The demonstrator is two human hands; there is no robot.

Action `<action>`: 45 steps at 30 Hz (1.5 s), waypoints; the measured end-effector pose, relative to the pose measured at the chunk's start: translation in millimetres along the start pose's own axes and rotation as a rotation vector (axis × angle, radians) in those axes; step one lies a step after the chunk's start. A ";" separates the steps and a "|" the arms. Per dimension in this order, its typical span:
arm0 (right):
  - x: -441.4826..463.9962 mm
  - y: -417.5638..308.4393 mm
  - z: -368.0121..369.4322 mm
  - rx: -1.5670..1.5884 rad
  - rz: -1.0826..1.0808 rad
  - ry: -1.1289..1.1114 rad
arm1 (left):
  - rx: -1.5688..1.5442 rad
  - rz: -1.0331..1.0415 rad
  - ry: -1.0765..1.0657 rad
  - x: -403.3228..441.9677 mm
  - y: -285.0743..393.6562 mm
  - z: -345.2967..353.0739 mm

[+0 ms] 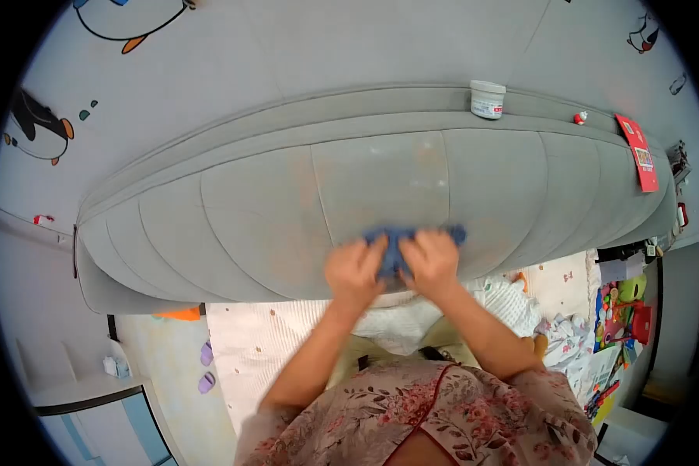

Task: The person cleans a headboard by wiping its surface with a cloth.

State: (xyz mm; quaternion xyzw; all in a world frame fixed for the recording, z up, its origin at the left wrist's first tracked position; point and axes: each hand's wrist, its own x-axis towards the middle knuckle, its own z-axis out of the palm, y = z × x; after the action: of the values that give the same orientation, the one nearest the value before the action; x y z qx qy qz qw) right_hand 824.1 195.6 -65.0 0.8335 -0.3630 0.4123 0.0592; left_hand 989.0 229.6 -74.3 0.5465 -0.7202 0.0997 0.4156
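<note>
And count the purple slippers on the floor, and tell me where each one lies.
2. Both are left of the pale bedsheet: the upper slipper nearer the grey headboard, the lower slipper just below it. Others may be hidden.

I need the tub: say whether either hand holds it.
No, the tub sits on the headboard; left hand and right hand hold the cloth.

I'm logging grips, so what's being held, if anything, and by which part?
A bunched blue cloth: left hand at its left end, right hand just short of its right end. The exact grip is blurred.
</note>
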 end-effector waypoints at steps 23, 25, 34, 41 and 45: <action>25.3 5.2 -45.4 0.118 -0.034 -0.142 | -0.209 0.026 -0.066 22.6 7.6 -29.4; 97.7 5.8 -61.5 0.041 -0.024 -0.058 | -0.021 0.005 -0.065 95.9 9.8 -54.6; -30.7 10.0 -2.8 0.000 -0.022 -0.039 | -0.014 0.159 -0.010 -16.7 2.1 9.9; -46.6 -22.5 -11.4 0.249 -0.012 -0.279 | -0.218 -0.085 -0.171 -66.2 1.5 -32.6; 131.8 -63.3 -24.3 0.154 -0.070 -0.046 | 0.121 0.043 0.071 87.1 -38.4 -124.2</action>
State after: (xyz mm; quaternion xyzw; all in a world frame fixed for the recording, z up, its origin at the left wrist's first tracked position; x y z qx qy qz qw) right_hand 902.1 178.2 59.9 0.8569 -0.3022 0.4176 0.0009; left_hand 1078.2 227.9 54.3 0.5512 -0.7092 0.1712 0.4048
